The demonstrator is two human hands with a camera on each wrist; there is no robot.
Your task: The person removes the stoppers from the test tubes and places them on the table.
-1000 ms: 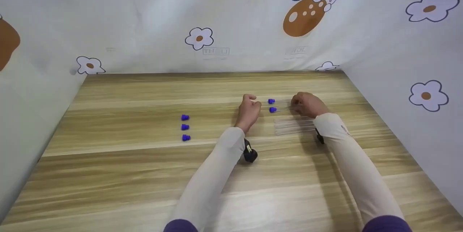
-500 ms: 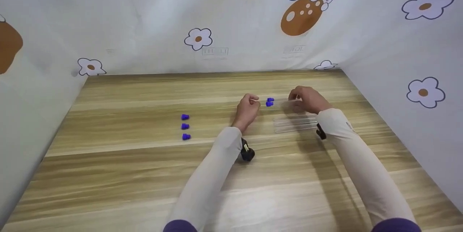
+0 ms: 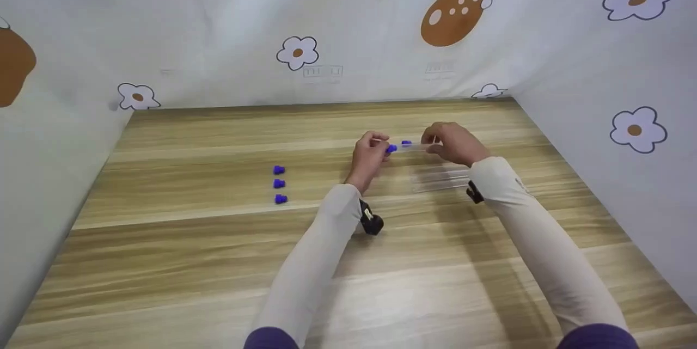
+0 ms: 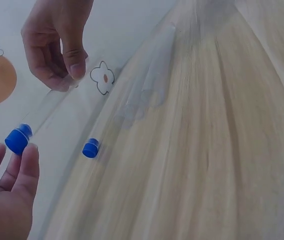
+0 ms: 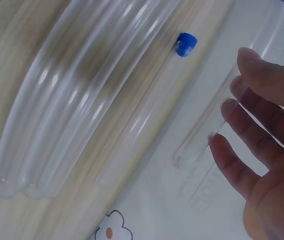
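Observation:
A clear test tube (image 5: pixel 207 117) with a blue cap (image 4: pixel 17 140) is held up between both hands. My right hand (image 3: pixel 456 143) pinches the tube's body toward its rounded end. At the capped end, my left hand (image 3: pixel 367 159) has its fingertips around the cap. Below lies a second capped test tube (image 5: pixel 136 120) on the table, its blue cap (image 4: pixel 90 148) pointing left in the head view. Several uncapped tubes (image 3: pixel 440 180) lie side by side in front of the right hand, partly under its wrist.
Three loose blue caps, the far cap (image 3: pixel 279 170), the middle cap (image 3: pixel 279 183) and the near cap (image 3: pixel 280 199), form a column on the wooden table (image 3: pixel 190 262) to the left. White patterned sheeting (image 3: pixel 234 22) walls the back and both sides.
The right hand has lifted one capped tube off the table and moved it left. Its cap has come to the left hand's fingertips. The other capped tube stays behind.

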